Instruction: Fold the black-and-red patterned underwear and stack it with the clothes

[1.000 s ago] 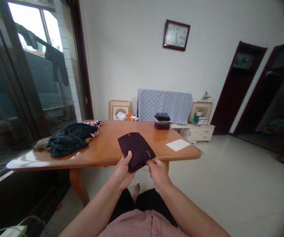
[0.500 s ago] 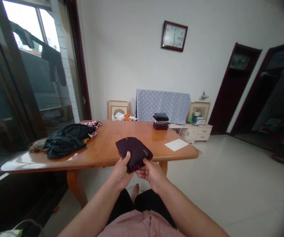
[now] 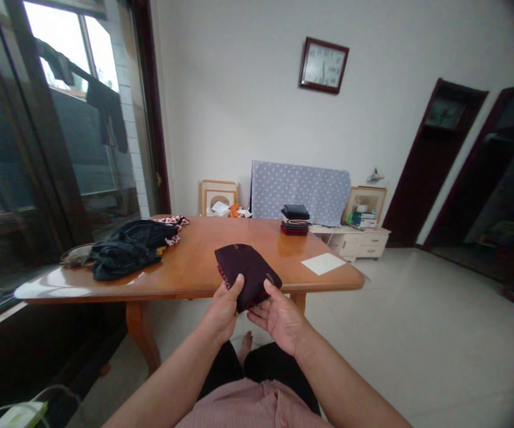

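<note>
Folded maroon cloth (image 3: 243, 274) is held just in front of the near edge of a wooden table (image 3: 198, 255), gripped narrowly by the left hand (image 3: 223, 310). The open right hand (image 3: 279, 319) is kept beneath it, its thumb (image 3: 268, 286) touching the cloth. A dark garment (image 3: 125, 252) is laid on the table, with a folded stack (image 3: 295, 220) and white paper (image 3: 322, 263) beyond.

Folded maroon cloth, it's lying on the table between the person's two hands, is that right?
Not quite: the head view shows the folded maroon cloth held up in the left hand, not lying on the table. It is between the two hands, as you said, with the open right hand at its lower edge.
</note>
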### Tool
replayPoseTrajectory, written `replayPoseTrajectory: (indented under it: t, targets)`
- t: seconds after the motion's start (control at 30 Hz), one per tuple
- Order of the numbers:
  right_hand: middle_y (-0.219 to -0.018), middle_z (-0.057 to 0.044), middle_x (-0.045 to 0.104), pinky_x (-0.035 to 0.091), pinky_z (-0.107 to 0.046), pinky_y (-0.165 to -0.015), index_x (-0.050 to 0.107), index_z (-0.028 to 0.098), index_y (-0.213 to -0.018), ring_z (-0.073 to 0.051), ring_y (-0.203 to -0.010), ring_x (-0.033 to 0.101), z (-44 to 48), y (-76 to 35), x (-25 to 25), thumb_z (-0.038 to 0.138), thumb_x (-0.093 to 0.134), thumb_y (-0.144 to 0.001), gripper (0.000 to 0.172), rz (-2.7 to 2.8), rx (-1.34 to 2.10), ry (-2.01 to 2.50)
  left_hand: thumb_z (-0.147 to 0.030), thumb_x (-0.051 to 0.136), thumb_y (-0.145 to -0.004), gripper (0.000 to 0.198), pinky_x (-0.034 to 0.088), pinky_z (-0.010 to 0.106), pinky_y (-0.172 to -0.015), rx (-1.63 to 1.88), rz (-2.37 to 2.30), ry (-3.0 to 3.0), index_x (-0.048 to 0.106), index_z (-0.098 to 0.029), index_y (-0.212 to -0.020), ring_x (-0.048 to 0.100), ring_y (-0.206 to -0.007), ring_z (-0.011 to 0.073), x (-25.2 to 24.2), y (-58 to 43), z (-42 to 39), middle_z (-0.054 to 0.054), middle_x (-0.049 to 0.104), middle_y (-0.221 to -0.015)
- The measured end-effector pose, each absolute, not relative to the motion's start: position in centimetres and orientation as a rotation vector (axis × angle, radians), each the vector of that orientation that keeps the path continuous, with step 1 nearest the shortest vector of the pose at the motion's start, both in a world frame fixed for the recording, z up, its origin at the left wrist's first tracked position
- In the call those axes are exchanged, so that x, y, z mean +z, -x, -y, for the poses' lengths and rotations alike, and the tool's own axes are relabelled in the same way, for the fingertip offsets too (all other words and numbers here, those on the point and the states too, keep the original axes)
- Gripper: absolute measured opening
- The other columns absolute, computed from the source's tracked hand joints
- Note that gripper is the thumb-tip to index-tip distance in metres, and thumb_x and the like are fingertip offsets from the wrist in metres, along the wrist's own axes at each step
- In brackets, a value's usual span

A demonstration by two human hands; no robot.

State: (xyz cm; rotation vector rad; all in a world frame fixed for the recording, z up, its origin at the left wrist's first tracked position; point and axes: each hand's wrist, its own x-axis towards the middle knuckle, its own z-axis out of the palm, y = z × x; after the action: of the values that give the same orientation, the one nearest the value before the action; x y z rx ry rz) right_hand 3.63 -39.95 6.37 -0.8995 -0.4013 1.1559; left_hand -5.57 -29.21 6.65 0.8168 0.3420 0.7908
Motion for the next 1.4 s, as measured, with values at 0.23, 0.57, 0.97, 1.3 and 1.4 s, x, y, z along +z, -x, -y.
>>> replayPoseTrajectory:
  t: [0.23, 0.57, 0.97, 1.3, 1.4]
  targets:
    - [-0.101, -0.008, 0.075, 0.057, -0.038, -0.085, 0.065, 0.02, -0.1, -0.02, -0.085, 0.072, 38.9, -3.3, 4.7, 0.032, 0.084, -0.067, 0.04, 0.371, 0.98, 0.949, -0.032, 0.081, -0.078, 0.048, 0.052, 0.035, -0.096, 0.743, -0.27, -0.79, 0.065, -0.016, -0.119, 0.069, -0.105, 0.0237, 6.1, 5.4, 29.3, 0.012, 0.074, -0.11]
    - [-0.098, -0.008, 0.075, 0.058, -0.037, -0.082, 0.066, 0.019, -0.105, -0.019, -0.079, 0.072, 39.2, -3.5, 4.4, 0.037, 0.084, -0.069, 0.044, 0.413, 0.962, 1.021, -0.015, 0.082, -0.072, 0.045, 0.05, 0.029, -0.09, 0.665, -0.223, -0.93, 0.065, -0.015, -0.114, 0.068, -0.098, 0.0201, 5.9, 6.5, 29.1, 0.011, 0.072, -0.112]
    - [-0.09, -0.013, 0.076, 0.06, -0.032, -0.07, 0.066, 0.013, -0.11, -0.022, -0.077, 0.074, 39.8, -6.5, 4.5, 0.046, 0.077, -0.078, 0.047, 0.475, 0.986, 1.087, -0.006, 0.08, -0.068, 0.054, 0.052, 0.032, -0.088, 0.531, -0.221, -0.915, 0.062, -0.017, -0.118, 0.07, -0.093, 0.0218, 5.4, 6.2, 26.8, 0.012, 0.072, -0.111]
    - [-0.094, -0.013, 0.075, 0.059, -0.033, -0.076, 0.064, 0.014, -0.111, -0.023, -0.085, 0.074, 39.2, -8.9, 3.3, 0.05, 0.076, -0.079, 0.05, 0.482, 1.025, 1.089, -0.033, 0.069, -0.089, 0.052, 0.053, 0.041, -0.096, 0.539, -0.26, -0.796, 0.053, -0.018, -0.135, 0.069, -0.106, 0.0279, 6.6, 2.5, 25.5, 0.016, 0.067, -0.127]
    - [-0.099, -0.015, 0.075, 0.057, -0.035, -0.081, 0.065, 0.012, -0.111, -0.024, -0.089, 0.074, 39.5, -10.5, 3.5, 0.057, 0.068, -0.084, 0.053, 0.522, 1.125, 1.04, -0.029, 0.069, -0.089, 0.048, 0.056, 0.037, -0.09, 0.502, -0.309, -0.733, 0.055, -0.016, -0.133, 0.072, -0.099, 0.0254, 6.2, 1.7, 24.2, 0.014, 0.07, -0.12]
